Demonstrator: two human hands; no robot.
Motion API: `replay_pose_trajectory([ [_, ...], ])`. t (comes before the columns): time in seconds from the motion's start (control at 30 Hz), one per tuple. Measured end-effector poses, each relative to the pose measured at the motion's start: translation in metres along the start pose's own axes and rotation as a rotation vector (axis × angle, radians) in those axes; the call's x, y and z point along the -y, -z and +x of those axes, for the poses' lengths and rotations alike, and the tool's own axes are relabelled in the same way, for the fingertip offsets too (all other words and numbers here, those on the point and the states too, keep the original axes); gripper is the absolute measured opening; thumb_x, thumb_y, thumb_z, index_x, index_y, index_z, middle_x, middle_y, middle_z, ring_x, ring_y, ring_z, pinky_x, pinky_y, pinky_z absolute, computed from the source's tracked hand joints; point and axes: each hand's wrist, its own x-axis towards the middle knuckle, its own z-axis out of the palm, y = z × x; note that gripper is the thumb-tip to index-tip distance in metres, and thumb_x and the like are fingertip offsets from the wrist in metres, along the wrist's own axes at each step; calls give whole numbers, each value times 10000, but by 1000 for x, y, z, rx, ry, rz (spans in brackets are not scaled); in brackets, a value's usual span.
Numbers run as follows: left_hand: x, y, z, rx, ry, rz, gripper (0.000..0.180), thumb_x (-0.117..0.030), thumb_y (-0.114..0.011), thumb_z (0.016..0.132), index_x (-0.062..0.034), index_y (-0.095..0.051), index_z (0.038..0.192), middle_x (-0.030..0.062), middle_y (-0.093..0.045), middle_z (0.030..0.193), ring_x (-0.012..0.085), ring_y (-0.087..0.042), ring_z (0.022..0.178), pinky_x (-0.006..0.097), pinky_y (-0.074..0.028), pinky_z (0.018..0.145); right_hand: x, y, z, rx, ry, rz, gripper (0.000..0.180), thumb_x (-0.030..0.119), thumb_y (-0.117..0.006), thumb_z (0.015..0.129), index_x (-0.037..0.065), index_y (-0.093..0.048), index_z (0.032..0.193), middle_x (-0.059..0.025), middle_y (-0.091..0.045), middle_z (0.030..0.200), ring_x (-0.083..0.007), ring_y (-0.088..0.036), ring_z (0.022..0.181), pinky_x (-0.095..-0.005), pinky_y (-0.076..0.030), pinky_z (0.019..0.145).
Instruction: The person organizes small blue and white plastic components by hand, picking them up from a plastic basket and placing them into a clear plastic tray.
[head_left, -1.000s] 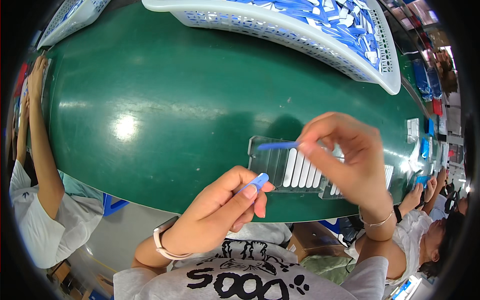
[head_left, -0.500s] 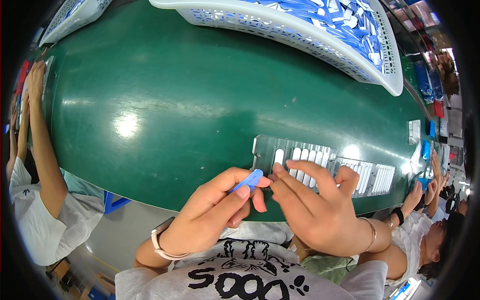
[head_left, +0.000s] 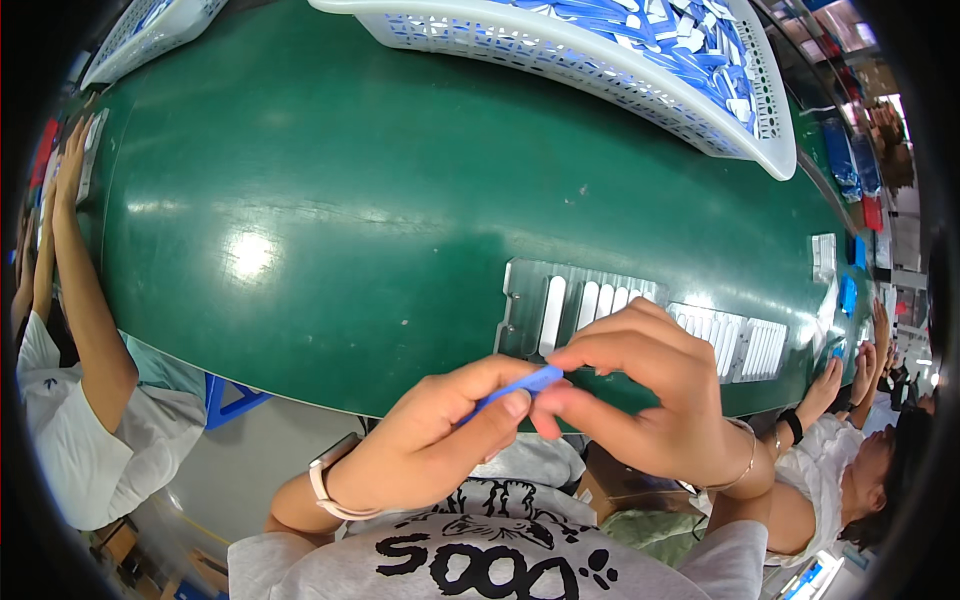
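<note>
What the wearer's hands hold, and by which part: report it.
A slim blue strip: the left hand pinches it between thumb and fingers, behind the right end; the right hand has thumb and forefinger at that end, grip unclear.

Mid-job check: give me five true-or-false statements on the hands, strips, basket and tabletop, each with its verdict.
1. The left hand holds a blue strip. True.
2. The large basket holds blue and white pieces. True.
3. The right hand is inside the large basket. False: it is at the blue strip's upper end.
4. White strips lie in the clear tray. True.
5. The tabletop is white. False: it is green.
</note>
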Motion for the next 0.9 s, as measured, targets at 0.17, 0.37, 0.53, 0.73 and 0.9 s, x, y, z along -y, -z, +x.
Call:
replay_pose_trajectory([
  [0.17,-4,2,-3,-13,54,-18,312,-141,-353,1008,-29,-484,1268,41,-610,928,47,-386,606,193,-380,563,-5,1,4,4,-133,179,111,8,-703,757,-6,-642,849,-86,-659,789,-163,-601,669,-270,-457,606],
  [0.37,2,3,-1,-106,4,-6,306,-156,-355,1006,-5,-509,1223,116,-637,928,50,-378,572,190,-339,511,-7,13,5,-309,-49,-141,84,-65,-654,765,-5,-621,812,-92,-679,843,-164,-617,708,-256,-459,610],
  [0.53,0,4,0,-126,-17,-12,295,-156,-359,1005,-6,-505,1213,124,-642,934,49,-383,562,185,-332,498,-21,-9,-12,-144,379,-632,163,105,-688,664,49,-657,813,-44,-657,876,-169,-545,717,-292,-327,533],
  [0.73,-6,6,0,-86,52,-36,287,-160,-343,1012,-20,-439,1243,85,-622,952,42,-371,594,174,-331,521,0,-16,-16,-102,334,-814,194,146,-683,654,52,-648,820,-42,-659,903,-165,-531,729,-290,-325,548],
  [0.9,-3,2,0,-94,-24,-79,176,-92,-383,990,-40,-347,1154,110,-628,949,37,-368,598,181,-343,530,-7,-4,-7,-123,309,-719,197,138,-710,704,41,-654,866,-52,-660,851,-189,-549,714,-301,-364,558],
])
